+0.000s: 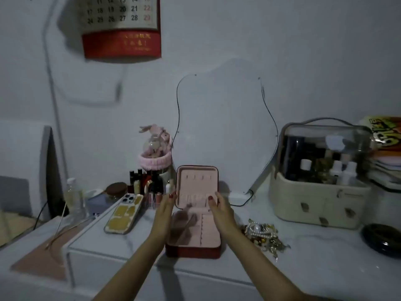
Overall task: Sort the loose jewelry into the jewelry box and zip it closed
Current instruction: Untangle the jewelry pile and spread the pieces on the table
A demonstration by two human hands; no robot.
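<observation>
A red jewelry box (193, 251) with pink lining stands open on the white dresser top, its lid (197, 179) upright. My left hand (166, 208) touches the lid's left edge with straight fingers. At the lid's lower right edge, my right hand (219, 208) has its thumb on the lining and its fingers behind. A heap of loose jewelry (261, 234), with pearls and gold chains, lies on the dresser just right of the box.
A phone (124, 212) in a yellow case lies left of the box, with small cosmetic bottles (147, 185) behind it. A mirror (223, 131) leans on the wall behind. A cream cosmetics case (321, 205) and a black dish (382, 238) stand at right.
</observation>
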